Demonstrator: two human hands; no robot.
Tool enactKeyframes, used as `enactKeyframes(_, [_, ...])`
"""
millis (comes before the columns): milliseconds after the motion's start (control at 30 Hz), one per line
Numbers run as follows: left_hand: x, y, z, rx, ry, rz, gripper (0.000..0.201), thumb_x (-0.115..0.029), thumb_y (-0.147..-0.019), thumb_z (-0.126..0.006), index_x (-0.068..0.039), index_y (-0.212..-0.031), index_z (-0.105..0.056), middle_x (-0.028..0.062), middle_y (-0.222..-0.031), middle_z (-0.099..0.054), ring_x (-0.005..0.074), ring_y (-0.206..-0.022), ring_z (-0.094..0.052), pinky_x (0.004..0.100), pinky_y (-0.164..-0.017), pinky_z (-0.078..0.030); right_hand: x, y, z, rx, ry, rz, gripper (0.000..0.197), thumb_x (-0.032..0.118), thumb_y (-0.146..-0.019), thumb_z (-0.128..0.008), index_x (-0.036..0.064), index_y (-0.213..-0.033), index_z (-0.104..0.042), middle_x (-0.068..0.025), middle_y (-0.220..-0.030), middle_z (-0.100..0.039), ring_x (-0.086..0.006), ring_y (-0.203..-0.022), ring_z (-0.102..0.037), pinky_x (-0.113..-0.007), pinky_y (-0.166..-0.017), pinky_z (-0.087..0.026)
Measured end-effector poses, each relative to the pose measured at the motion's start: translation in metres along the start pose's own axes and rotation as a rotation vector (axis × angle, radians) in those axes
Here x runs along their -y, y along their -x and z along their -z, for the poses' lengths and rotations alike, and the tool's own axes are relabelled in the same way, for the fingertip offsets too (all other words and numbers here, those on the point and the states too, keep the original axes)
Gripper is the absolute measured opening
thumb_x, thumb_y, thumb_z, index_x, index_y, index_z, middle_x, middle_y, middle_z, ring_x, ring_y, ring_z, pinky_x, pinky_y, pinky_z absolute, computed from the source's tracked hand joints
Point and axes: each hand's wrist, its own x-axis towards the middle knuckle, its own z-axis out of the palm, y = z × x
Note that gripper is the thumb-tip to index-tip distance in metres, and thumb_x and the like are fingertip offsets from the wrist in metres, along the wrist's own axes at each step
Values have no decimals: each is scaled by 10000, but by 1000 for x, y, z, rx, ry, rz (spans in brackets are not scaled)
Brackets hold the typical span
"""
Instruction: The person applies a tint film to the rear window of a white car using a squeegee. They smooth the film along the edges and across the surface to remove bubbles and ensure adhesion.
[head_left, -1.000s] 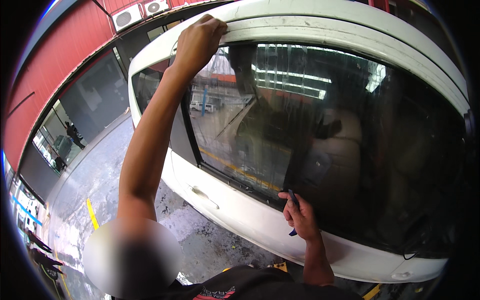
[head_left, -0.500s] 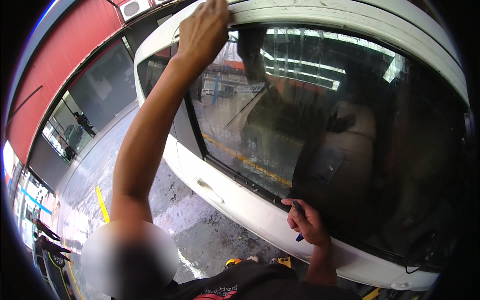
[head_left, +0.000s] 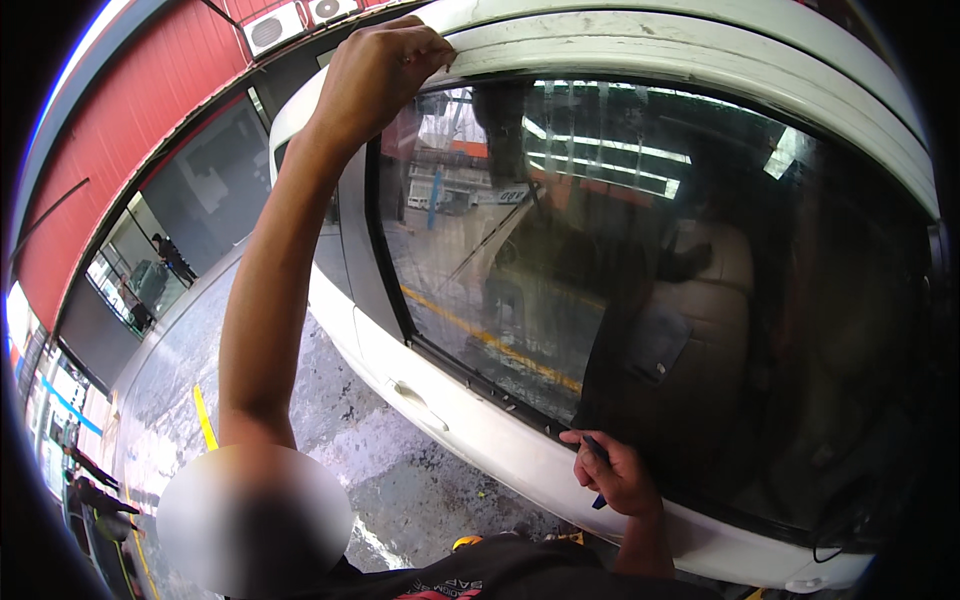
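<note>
My left hand [head_left: 385, 72] is raised to the upper rear corner of the white car's [head_left: 480, 405] side window [head_left: 560, 230]. Its fingers are pinched together beside the roof edge; anything between them is too small to make out. Lower down, my right hand [head_left: 622, 475] is closed around a slim dark-blue tool [head_left: 596, 450], whose kind I cannot tell. One finger of that hand points toward the black trim [head_left: 500, 396] along the window's lower edge. Faint vertical streaks run down the dark glass, which also carries reflections.
A door handle [head_left: 418, 404] sits below the window on the left. Beyond the car, a grey floor [head_left: 370, 440] with yellow lines leads to a red-and-grey building [head_left: 110, 150] with air-conditioning units [head_left: 272, 28]. A person [head_left: 172, 258] stands at its doorway.
My left hand has shifted left and slightly down along the window's upper corner, its fingers now visibly pinched. My right hand stays by the lower trim with the tool, while the view has tilted slightly.
</note>
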Motion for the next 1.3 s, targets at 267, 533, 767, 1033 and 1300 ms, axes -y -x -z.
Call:
enactKeyframes(267, [-11,3,-14,-145,-282,-83,132,-182,-970,-681,-78,-997,-758,83,-969,-732,335,-822,-718,418,-733,-560,2,-6,-2,35,-41,20,364,202,-1120,-490,7,-1409,-593,29,-728,-509,-51,-683,-458,-242,-660,-431])
enactKeyframes(533, [-19,-3,-9,-74,-223,26,158,-198,-968,-688,-77,-998,-785,102,-993,-745,328,-841,-732,402,-757,-564,-3,-2,-3,14,2,57,373,222,-1125,-497,9,-1420,-579,31,-716,-500,-50,-681,-456,-240,-652,-419])
enactKeyframes(767, [-18,7,-13,-141,-92,103,209,-275,-961,-713,-87,-994,-798,120,-978,-757,326,-853,-744,397,-764,-565,1,-2,-3,30,-40,42,367,198,-1126,-491,10,-1430,-572,31,-720,-500,-53,-678,-455,-238,-660,-428])
enactKeyframes(1033, [-31,0,-24,-295,-169,137,174,-121,-915,-624,2,-797,-662,237,-846,-671,437,-812,-671,523,-732,-528,3,1,-5,11,10,59,367,198,-1124,-491,6,-1423,-581,29,-719,-510,-50,-676,-453,-236,-651,-426])
enactKeyframes(1300, [-3,13,-20,-154,138,252,239,-244,-939,-756,-32,-1036,-810,128,-978,-788,216,-876,-761,335,-828,-562,-5,2,-2,3,32,89,365,207,-1115,-496,27,-1416,-596,21,-718,-527,-55,-679,-473,-240,-657,-438])
